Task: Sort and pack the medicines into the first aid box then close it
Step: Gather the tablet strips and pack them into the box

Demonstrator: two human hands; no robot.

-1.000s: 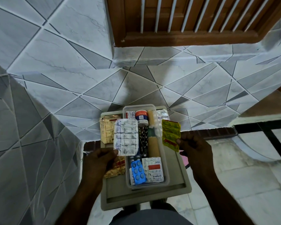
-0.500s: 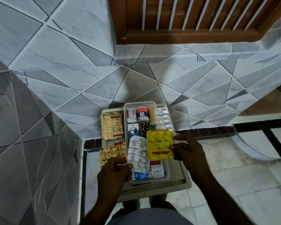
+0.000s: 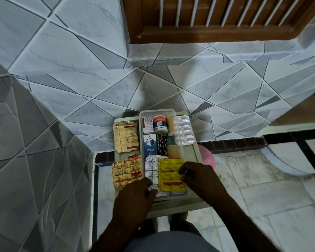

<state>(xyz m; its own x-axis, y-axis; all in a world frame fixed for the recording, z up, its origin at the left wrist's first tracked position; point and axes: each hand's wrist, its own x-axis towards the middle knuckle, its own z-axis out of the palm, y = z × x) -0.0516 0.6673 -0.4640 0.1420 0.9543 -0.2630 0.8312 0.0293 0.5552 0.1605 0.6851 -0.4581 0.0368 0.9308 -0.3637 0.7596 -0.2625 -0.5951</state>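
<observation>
A clear plastic first aid box (image 3: 157, 112) stands open on a grey stool top (image 3: 195, 148). It holds a small jar with a red lid (image 3: 159, 123), a blue carton (image 3: 149, 144), a tan roll (image 3: 173, 150) and other packs. A silver blister strip (image 3: 151, 168) and a yellow strip (image 3: 170, 174) lie in the box's near end. My left hand (image 3: 133, 199) pinches the silver strip's near corner. My right hand (image 3: 196, 176) grips the yellow strip's right edge. Two crumpled yellow-gold strips, one further away (image 3: 125, 136) and one nearer (image 3: 126, 171), lie left of the box.
Another silver strip (image 3: 185, 130) hangs over the box's far right rim. A pink object (image 3: 207, 157) shows beyond the stool's right edge. A tiled wall rises close behind and to the left. A wooden window frame (image 3: 207, 35) is above. My feet (image 3: 180, 220) are under the stool.
Both hands carried their strips from above the stool down into the near end of the box. The silver and yellow strips now lie flat side by side there.
</observation>
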